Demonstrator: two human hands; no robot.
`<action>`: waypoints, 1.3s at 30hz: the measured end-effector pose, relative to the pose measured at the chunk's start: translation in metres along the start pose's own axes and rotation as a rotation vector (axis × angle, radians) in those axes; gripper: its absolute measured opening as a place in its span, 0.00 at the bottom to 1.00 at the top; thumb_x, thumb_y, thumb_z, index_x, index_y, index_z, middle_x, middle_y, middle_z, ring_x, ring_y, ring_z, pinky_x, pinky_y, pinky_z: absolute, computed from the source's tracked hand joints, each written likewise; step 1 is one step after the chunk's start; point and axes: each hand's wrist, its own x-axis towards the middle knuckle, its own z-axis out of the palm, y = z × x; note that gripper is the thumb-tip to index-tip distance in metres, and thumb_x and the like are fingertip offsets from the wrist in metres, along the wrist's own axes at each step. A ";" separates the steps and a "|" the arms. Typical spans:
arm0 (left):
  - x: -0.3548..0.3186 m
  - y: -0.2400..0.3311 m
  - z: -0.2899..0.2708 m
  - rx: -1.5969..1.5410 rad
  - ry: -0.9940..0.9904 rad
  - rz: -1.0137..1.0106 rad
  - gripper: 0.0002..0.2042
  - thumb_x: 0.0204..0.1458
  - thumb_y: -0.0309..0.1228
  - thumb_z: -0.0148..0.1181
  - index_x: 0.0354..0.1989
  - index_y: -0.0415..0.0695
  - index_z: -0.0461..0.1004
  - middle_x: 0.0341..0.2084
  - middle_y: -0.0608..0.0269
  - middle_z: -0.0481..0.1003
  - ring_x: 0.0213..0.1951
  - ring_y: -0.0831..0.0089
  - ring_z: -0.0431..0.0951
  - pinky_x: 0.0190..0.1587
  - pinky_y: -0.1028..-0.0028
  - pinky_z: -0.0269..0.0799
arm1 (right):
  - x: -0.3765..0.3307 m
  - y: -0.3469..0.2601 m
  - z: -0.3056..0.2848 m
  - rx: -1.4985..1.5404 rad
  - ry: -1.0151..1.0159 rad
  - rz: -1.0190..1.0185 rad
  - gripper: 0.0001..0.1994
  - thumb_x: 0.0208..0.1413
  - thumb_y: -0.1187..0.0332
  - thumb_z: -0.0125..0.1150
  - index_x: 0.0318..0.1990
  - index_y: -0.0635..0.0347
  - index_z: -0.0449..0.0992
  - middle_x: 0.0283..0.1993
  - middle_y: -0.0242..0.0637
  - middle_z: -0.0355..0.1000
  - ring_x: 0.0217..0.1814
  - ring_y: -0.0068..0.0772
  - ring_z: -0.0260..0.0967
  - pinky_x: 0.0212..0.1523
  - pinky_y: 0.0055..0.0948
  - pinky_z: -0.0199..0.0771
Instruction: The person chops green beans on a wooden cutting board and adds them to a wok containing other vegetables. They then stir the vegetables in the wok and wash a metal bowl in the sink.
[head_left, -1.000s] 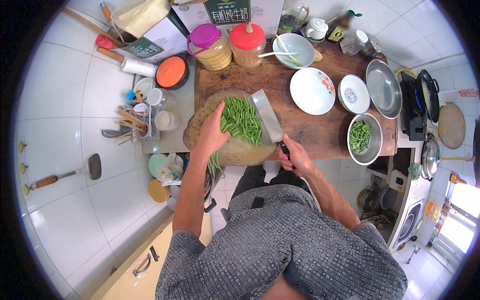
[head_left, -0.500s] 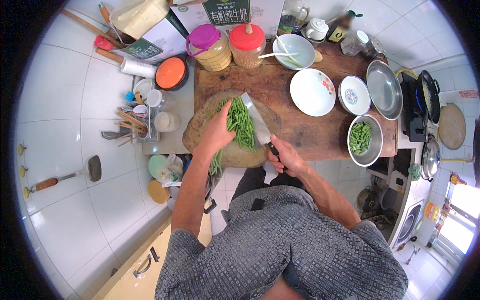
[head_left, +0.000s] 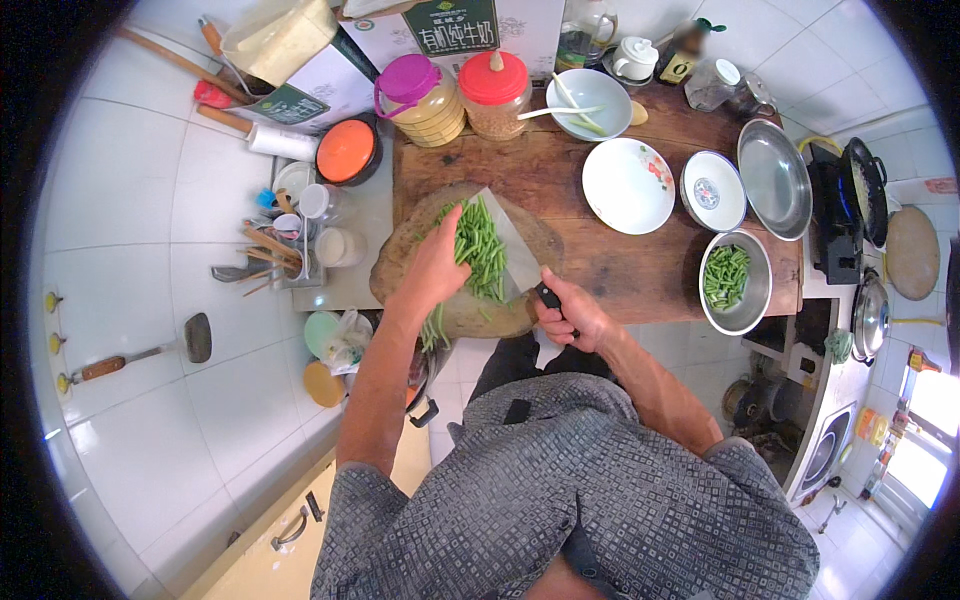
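My left hand lies against the left side of a pile of cut green beans, its thumb and fingers apart around the pile's edge. In my right hand is the black handle of a broad-bladed kitchen knife. The blade slants along the right side of the beans, touching or very near them. Pile and blade are both on a round wooden chopping board. Longer beans stick out below my left wrist. Part of the pile is hidden by my left hand.
A steel bowl of cut beans stands at the table's right front. Behind it are a white bowl, a white plate and a steel basin. Lidded jars line the back. A black gas stove is far right.
The knife blade has tilted slightly beside the beans, and the pile has shifted a little. A stray bean piece lies near the board's front edge. Both hands stay nearly in place.
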 end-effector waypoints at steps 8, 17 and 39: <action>0.000 0.022 -0.021 0.125 -0.031 0.032 0.45 0.50 0.20 0.64 0.79 0.41 0.50 0.63 0.31 0.70 0.65 0.38 0.71 0.66 0.52 0.69 | -0.006 -0.009 -0.004 0.040 -0.115 -0.008 0.34 0.75 0.35 0.39 0.21 0.50 0.59 0.17 0.19 0.49 0.12 0.15 0.43 0.12 0.21 0.43; 0.006 0.088 -0.030 0.242 -0.053 0.033 0.43 0.47 0.22 0.65 0.76 0.35 0.55 0.66 0.34 0.70 0.66 0.41 0.71 0.70 0.55 0.67 | -0.039 -0.014 -0.022 0.127 -0.225 -0.062 0.33 0.75 0.36 0.40 0.23 0.51 0.60 0.19 0.20 0.49 0.13 0.14 0.43 0.12 0.21 0.43; 0.105 0.354 0.241 0.165 -0.428 0.679 0.39 0.51 0.20 0.62 0.73 0.29 0.54 0.61 0.28 0.71 0.64 0.41 0.73 0.68 0.53 0.70 | -0.286 0.030 -0.232 0.314 0.390 -0.420 0.35 0.74 0.33 0.39 0.19 0.49 0.56 0.15 0.19 0.48 0.11 0.14 0.40 0.11 0.21 0.43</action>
